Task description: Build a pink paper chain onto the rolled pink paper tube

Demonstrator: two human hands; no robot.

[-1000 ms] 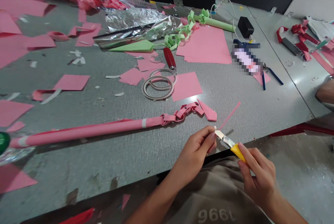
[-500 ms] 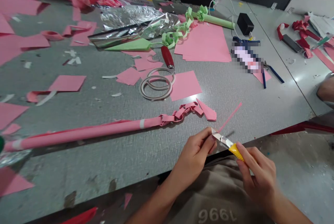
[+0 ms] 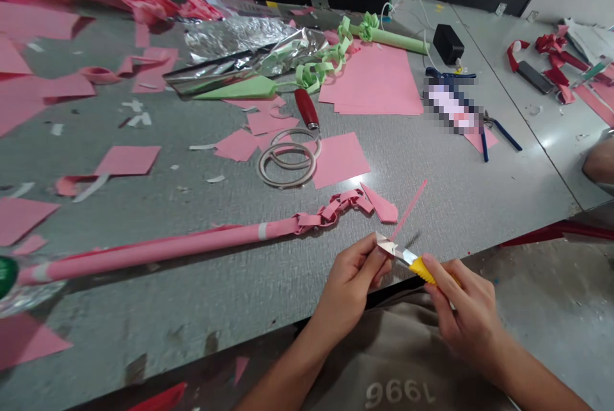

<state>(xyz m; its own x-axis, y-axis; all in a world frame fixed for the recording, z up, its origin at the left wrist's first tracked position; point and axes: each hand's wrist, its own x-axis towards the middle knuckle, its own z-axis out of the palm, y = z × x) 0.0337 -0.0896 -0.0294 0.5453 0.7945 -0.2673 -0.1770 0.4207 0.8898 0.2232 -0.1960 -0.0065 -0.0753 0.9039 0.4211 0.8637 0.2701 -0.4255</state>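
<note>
My right hand (image 3: 463, 302) is closed round the yellow handle of a box cutter (image 3: 421, 268), its blade pointing left. The blade tip reaches the fingertips of my left hand (image 3: 352, 280), which pinches a thin pink paper strip (image 3: 411, 206). The strip sticks up and right past the blade; its lower end is hidden by the fingers and blade. Just beyond lies a pointed pink paper piece (image 3: 381, 204), at the end of a pink paper chain (image 3: 330, 209). That chain joins a long rolled pink paper tube (image 3: 158, 250) lying across the table.
Two tape rings (image 3: 288, 183) and a red-handled tool (image 3: 306, 107) lie mid-table. Behind are pink sheets (image 3: 374, 82), crumpled foil (image 3: 240, 37) and a green paper tube (image 3: 398, 39). Blue-handled pliers (image 3: 501, 133) and a black adapter (image 3: 448, 44) are at right. Part of another person shows at the right edge.
Both hands have shifted slightly left together with the cutter and strip. The strip now stands more upright, and the blade lies across its lower end at the left fingertips.
</note>
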